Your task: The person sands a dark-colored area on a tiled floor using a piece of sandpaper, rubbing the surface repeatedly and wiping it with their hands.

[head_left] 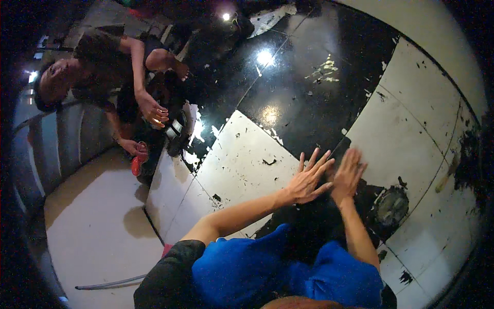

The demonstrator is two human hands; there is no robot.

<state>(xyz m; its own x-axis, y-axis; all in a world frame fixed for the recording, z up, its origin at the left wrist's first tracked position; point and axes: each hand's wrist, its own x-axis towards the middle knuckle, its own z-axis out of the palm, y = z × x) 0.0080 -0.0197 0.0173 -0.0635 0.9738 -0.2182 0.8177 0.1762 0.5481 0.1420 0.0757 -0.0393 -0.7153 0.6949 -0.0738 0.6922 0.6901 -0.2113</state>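
Observation:
My left hand (309,181) is stretched out with its fingers spread and nothing in it. Close beside it, my right hand (347,177) is also open, slightly blurred by motion, and seems to hold nothing. Whether the two hands touch at their edges I cannot tell. Both are over the tiled floor, where white tiles (247,154) meet a glossy black surface (303,67) with ragged, flaking edges. A dark roundish patch or lump (391,207) lies to the right of my right hand; its kind is unclear.
At the left a co-worker (110,67) crouches, one hand holding a red object (136,166). A black sandal-like item (176,131) lies near them. Dark flakes (268,161) dot the tiles. A pale wall (442,36) curves along the right; a thin grey strip (110,284) lies lower left.

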